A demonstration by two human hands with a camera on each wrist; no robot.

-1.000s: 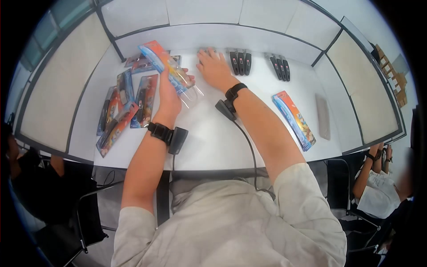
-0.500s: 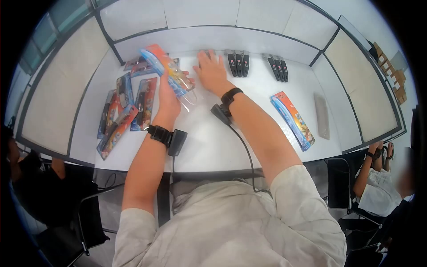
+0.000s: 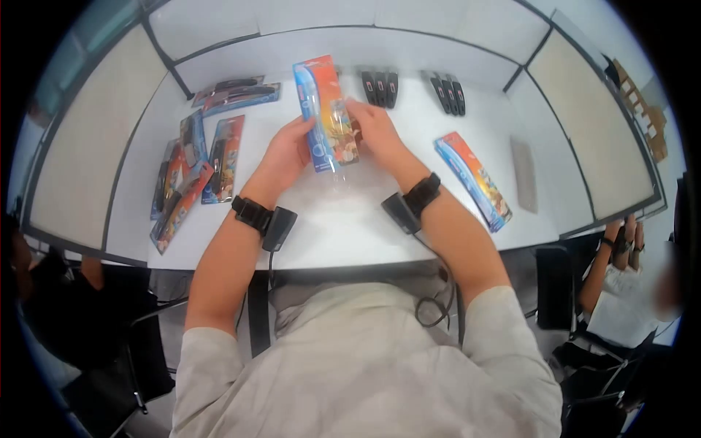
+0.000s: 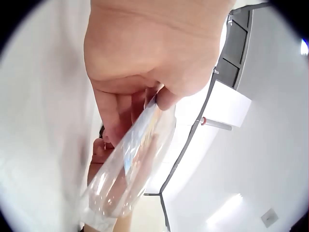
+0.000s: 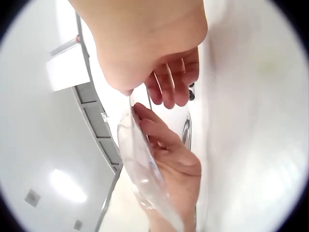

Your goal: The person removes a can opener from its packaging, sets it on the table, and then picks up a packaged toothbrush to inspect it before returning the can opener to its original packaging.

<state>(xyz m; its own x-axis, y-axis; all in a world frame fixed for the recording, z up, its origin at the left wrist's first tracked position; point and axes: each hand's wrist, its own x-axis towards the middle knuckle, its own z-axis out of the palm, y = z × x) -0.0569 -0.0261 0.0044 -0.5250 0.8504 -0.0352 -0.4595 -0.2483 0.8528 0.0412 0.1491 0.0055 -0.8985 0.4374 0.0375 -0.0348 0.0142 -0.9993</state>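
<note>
Above the middle of the table, my left hand (image 3: 290, 152) grips a blue and orange blister pack (image 3: 325, 98) by its left side, thumb in front. The pack's clear plastic bubble (image 4: 113, 186) bulges toward me in the left wrist view; no dark handle shows through it. My right hand (image 3: 381, 139) is at the pack's right edge. In the right wrist view its thumb lies against the card's edge, with the other fingers (image 5: 166, 92) curled behind. Just past the right hand, several black-handled tools (image 3: 380, 89) lie side by side at the back.
Packs with black-handled tools (image 3: 223, 160) overlap at the left, and more packs (image 3: 237, 95) lie at the back left. Another group of black-handled tools (image 3: 449, 96) is at the back right. Blue and orange packs (image 3: 475, 182) and a grey strip (image 3: 523, 175) lie right. Low walls (image 3: 445, 47) enclose the table.
My right hand has left the back of the table and come to the pack's right edge. The left hand has brought the pack rightward and turned it more upright, facing me.
</note>
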